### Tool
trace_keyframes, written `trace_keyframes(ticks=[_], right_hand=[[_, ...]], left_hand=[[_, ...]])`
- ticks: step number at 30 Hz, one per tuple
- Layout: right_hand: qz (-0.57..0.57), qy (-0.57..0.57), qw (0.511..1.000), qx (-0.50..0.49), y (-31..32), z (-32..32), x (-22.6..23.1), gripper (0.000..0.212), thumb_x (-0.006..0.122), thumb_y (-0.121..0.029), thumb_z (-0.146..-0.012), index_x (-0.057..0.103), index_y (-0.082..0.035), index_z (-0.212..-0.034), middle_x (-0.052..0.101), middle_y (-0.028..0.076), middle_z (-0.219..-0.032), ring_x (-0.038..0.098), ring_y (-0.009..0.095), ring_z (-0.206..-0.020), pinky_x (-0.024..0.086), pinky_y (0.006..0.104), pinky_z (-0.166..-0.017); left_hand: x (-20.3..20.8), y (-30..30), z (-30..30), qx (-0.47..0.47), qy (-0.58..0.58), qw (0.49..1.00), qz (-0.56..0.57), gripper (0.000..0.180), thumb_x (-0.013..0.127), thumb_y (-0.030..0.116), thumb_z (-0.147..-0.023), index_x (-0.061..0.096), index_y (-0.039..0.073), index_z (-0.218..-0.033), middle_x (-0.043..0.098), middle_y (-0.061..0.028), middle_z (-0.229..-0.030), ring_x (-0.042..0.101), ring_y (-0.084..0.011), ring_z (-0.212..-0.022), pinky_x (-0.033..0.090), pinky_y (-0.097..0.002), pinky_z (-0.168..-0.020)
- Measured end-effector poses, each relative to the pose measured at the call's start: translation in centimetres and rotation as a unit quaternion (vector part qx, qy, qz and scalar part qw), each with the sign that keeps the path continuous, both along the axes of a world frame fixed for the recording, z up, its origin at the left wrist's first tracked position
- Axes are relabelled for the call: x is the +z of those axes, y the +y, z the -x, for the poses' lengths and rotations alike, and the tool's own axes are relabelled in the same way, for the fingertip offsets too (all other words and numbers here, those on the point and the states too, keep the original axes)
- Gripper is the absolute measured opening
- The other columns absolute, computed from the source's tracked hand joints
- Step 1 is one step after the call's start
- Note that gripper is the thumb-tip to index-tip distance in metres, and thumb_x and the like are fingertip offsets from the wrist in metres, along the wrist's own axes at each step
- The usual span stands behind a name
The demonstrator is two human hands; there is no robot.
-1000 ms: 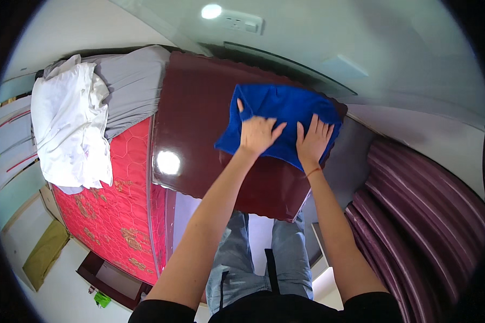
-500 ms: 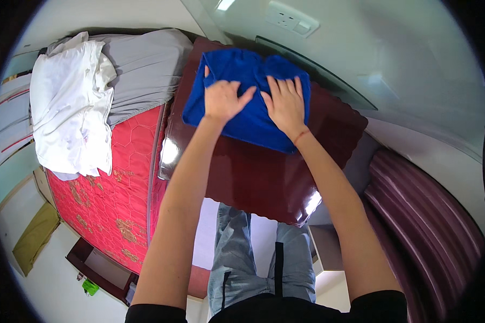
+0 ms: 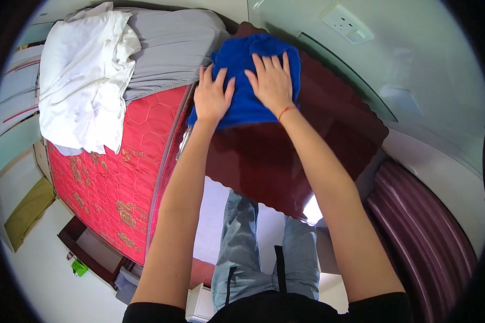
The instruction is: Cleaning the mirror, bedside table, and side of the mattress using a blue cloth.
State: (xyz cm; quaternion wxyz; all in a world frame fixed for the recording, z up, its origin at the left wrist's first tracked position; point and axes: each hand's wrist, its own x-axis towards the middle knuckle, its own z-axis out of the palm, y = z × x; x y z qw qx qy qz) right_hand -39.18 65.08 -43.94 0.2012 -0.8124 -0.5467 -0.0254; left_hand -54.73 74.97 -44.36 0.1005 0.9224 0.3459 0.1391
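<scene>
A blue cloth, bunched and doubled over in places, lies on the glossy dark red table. My left hand rests on the cloth's left side, palm down, with its fingers spread. On the right part of the cloth, my right hand presses flat, fingers stretched out toward the far edge. Both arms reach straight forward. The cloth comes up to the table's left edge, beside the bed. What lies under my palms is hidden.
Left of the table stands a bed with a red quilted mattress, grey bedding and a crumpled white garment. A glass panel edge and a wall socket are behind. Purple striped fabric hangs at right.
Both hands and the blue cloth have moved left across the table, toward the bed. The cloth looks more bunched, and the view has shifted a little.
</scene>
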Motion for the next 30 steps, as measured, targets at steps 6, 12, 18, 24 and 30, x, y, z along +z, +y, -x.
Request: trace_keyframes(ticks=[6,12,18,24,30], right_hand=[[0.063,0.102,0.992,0.048,-7.5,11.2,1.6,0.042,0.059,-0.035,-0.093,0.06,-0.005,-0.122,0.062,0.012,-0.098,0.056,0.03,-0.101,0.027,0.0562,-0.114],[0.078,0.175,0.979,0.076,-18.0,21.1,1.6,0.032,0.063,-0.031,-0.091,0.068,-0.007,-0.111,0.064,0.008,-0.09,0.058,0.028,-0.092,0.036,0.0565,-0.107],[0.192,0.118,0.972,-0.072,-27.3,20.3,2.1,0.042,0.064,-0.043,-0.089,0.069,-0.005,-0.107,0.066,0.014,-0.097,0.058,0.035,-0.104,0.029,0.0598,-0.11],[0.216,0.033,0.956,-0.197,-26.5,9.5,1.3,0.056,0.058,-0.047,-0.091,0.059,-0.001,-0.122,0.063,0.022,-0.109,0.053,0.041,-0.115,0.024,0.059,-0.114],[0.118,-0.059,0.965,-0.226,-21.2,0.4,0.7,0.058,0.061,-0.045,-0.091,0.054,-0.002,-0.129,0.06,0.019,-0.118,0.052,0.039,-0.116,0.029,0.0565,-0.112]], left_hand=[[1.9,-6.9,12.1,0.016,0.074,0.996,0.048,0.046,0.068,0.035,-0.086,0.061,0.012,-0.125,0.024,-0.025,-0.159,0.017,-0.0553,-0.144,0.029,-0.0644,-0.108],[0.5,-15.7,22.5,-0.025,0.109,0.984,0.136,0.045,0.067,0.046,-0.083,0.066,0.013,-0.114,0.019,-0.0304,-0.158,0.011,-0.0634,-0.141,0.011,-0.0725,-0.112],[2.9,-22.1,19.6,-0.09,0.182,0.954,0.219,0.043,0.066,0.051,-0.084,0.067,0.025,-0.118,0.023,-0.0244,-0.159,0.015,-0.0571,-0.143,0.014,-0.0774,-0.107],[2.5,-16.5,5.4,-0.232,0.031,0.953,0.193,0.04,0.067,0.045,-0.085,0.067,0.027,-0.12,0.029,-0.0131,-0.16,0.023,-0.0415,-0.146,0.014,-0.0739,-0.11],[1.8,-10.3,-6.0,-0.295,-0.029,0.947,0.126,0.043,0.067,0.046,-0.085,0.066,0.028,-0.124,0.029,-0.0124,-0.16,0.023,-0.0383,-0.147,0.017,-0.071,-0.111]])
